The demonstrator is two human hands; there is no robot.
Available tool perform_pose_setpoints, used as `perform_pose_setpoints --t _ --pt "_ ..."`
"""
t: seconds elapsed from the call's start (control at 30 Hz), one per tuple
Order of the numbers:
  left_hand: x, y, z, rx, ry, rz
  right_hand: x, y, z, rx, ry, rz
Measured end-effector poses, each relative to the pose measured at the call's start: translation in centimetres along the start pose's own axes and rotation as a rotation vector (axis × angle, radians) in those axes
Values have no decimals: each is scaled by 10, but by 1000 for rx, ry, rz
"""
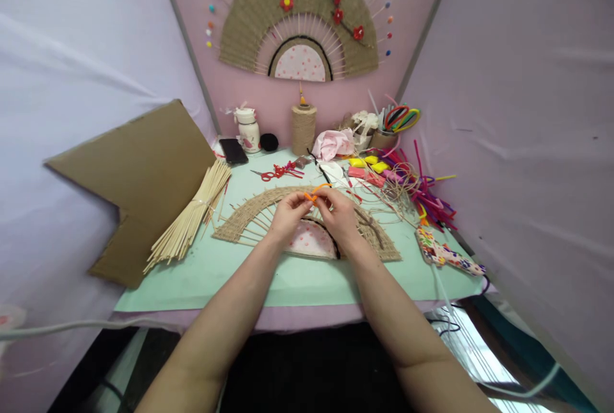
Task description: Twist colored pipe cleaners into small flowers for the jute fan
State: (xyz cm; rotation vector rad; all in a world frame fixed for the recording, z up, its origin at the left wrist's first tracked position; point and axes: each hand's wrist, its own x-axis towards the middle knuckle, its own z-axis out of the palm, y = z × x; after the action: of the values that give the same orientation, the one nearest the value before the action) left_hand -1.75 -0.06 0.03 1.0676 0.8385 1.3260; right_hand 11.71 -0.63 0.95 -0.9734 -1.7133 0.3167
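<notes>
An orange pipe cleaner (314, 197) is pinched between the fingertips of both my hands, bent or looped where they meet. My left hand (290, 213) is closed on it from the left, and my right hand (339, 210) is closed on it from the right. Beneath them lies a woven twine fan (249, 210) with bare stick ribs. At its centre is a half-round of pink dotted cloth (311, 239) edged in black. A thin brown twig (377, 229) rests on the fan's right side.
Left are a bundle of thin sticks (192, 215) and folded cardboard (129, 170). Behind the fan are red scissors (267, 176) and a twine spool (304, 128). Coloured pipe cleaners (432, 199) and a flower-patterned glue gun (444, 253) lie right. A finished fan (244, 23) hangs on the back wall.
</notes>
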Motion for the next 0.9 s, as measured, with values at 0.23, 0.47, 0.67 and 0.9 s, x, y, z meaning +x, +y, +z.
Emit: perform_pose_setpoints --t 0.23,0.47,0.67,0.9 --pt "-2 -3 7 -165 66 11 0 -3 8 487 -15 300" --pt "-2 -4 10 -21 186 129 1 -2 6 193 39 234" --pt "-5 1 12 86 238 167 1 0 5 185 1 328" --pt "-4 -2 8 184 206 166 3 1 3 273 -37 509"
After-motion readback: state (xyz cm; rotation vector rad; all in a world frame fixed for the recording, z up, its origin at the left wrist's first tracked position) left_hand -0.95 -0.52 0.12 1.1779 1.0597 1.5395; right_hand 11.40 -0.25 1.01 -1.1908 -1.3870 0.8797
